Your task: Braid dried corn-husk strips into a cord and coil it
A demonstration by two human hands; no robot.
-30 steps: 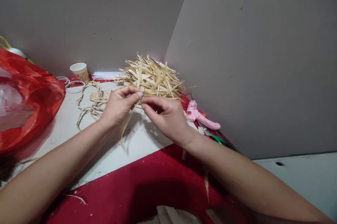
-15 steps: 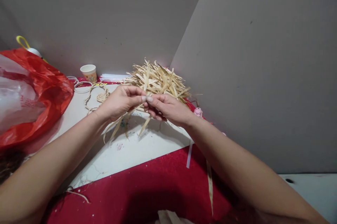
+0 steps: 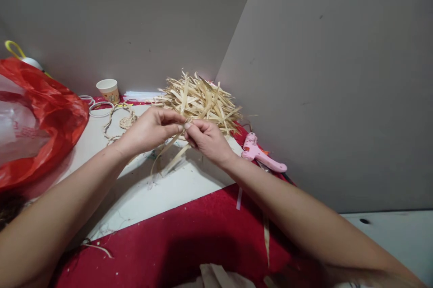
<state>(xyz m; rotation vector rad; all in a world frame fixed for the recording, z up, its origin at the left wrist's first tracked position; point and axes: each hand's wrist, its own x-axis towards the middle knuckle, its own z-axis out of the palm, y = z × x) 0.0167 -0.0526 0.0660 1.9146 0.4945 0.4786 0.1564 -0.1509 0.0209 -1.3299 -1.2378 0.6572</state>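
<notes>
My left hand (image 3: 149,131) and my right hand (image 3: 205,140) meet fingertip to fingertip above a white board (image 3: 162,193). Both pinch the upper ends of a few pale dried leaf strips (image 3: 168,155), which hang down and left toward the board. Just behind the hands lies a loose pile of the same dried strips (image 3: 200,100), heaped in the corner where two grey walls meet. A braided cord of the same fibre (image 3: 121,122) lies on the board to the left of my left hand.
A red plastic bag (image 3: 40,116) bulges at the left. A paper cup (image 3: 108,90) and white rings (image 3: 99,108) stand near the back wall. A pink glue gun (image 3: 262,155) lies at the right on red cloth (image 3: 176,243). Stray strips (image 3: 266,238) lie on the cloth.
The strips were first held in my left hand with my right close by; now both hands pinch them together. The hands shifted slightly, uncovering the glue gun again.
</notes>
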